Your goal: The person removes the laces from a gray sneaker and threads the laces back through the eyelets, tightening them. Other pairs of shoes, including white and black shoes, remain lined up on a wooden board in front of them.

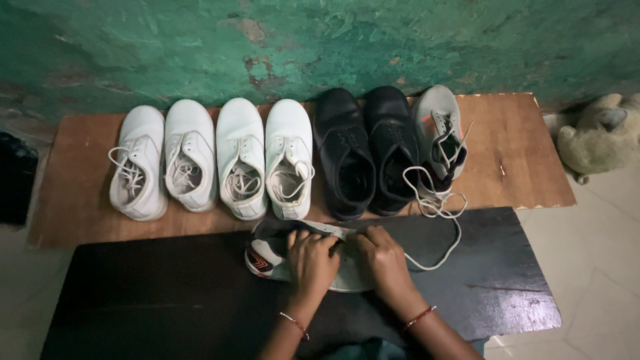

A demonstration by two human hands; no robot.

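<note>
Both my hands rest on a grey sports shoe [270, 253] with a white sole and red marks, lying on its side on a dark board [167, 293]. My left hand [311, 261] grips its upper, and my right hand [381, 259] holds the part beside it. A white lace [437, 207] trails from under my right hand up to the matching grey shoe [438, 137] standing on the wooden board [513, 160].
Several white lace-up shoes [213, 160] and a pair of black shoes [367, 153] stand in a row on the wooden board against a green wall. A stuffed toy [600, 137] lies at the right. A dark object [15, 177] sits at the left edge.
</note>
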